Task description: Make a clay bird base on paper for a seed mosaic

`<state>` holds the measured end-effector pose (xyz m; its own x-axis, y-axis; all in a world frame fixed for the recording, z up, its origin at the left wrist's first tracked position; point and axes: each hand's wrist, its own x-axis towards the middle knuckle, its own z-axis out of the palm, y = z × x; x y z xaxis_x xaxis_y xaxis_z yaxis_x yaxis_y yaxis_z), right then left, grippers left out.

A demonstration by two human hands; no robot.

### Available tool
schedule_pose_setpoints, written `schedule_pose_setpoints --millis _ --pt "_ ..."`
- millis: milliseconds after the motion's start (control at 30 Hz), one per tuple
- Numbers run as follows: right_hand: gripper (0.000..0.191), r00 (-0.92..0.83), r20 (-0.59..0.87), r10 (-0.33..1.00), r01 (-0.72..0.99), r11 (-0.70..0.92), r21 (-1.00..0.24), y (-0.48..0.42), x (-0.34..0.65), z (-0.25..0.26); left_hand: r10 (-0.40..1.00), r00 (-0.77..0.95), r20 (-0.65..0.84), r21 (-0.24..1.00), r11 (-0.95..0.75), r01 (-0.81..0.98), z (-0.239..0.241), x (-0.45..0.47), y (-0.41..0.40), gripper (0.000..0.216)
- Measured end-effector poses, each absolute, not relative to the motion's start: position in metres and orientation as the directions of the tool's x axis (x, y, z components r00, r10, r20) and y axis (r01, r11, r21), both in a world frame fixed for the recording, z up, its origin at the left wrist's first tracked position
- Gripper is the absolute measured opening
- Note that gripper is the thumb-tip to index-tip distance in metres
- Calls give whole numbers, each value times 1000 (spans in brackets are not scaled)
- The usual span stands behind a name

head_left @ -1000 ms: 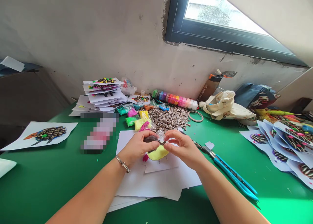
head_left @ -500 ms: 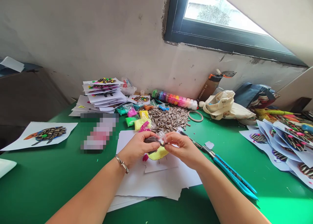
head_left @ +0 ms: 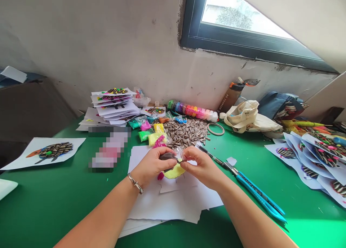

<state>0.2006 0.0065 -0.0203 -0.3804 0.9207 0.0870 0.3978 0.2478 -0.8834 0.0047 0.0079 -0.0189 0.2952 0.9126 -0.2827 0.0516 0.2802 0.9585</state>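
My left hand and my right hand meet over a stack of white paper. Both pinch a small clear plastic bag with dark brown clay in it. Just under the bag lies a yellow clay shape with a pink tip on the top sheet. A metal bracelet sits on my left wrist. A pile of striped sunflower seeds lies right behind my hands.
Blue scissors lie right of the paper. Small bags of coloured clay, a row of clay pots, a bottle, a cloth bag and stacks of seed pictures line the green table. More pictures lie at far right and left.
My fingers have shifted slightly on the small bag, the right thumb and finger pinching closer to it. The view has tilted a little; nothing else has moved.
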Motion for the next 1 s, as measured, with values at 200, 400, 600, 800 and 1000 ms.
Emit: schedule_pose_setpoints --millis 200,400,600,800,1000 --pt "6 -413 68 908 260 190 -947 8 200 -18 913 289 -288 955 297 11 -13 6 8 35" --pt "3 -448 28 894 188 124 -974 8 203 -16 900 326 -288 955 296 26 -9 7 6 34" --pt "2 -444 11 896 280 150 -948 6 204 -16 899 336 -280 960 272 73 -12 5 5 31" --pt "5 -418 -16 908 264 105 -959 6 201 -16 904 329 -274 962 260 87 -13 5 7 29" --pt "23 -448 -92 889 49 -79 -996 6 201 -14 899 338 -278 957 290 17 -13 4 7 31"
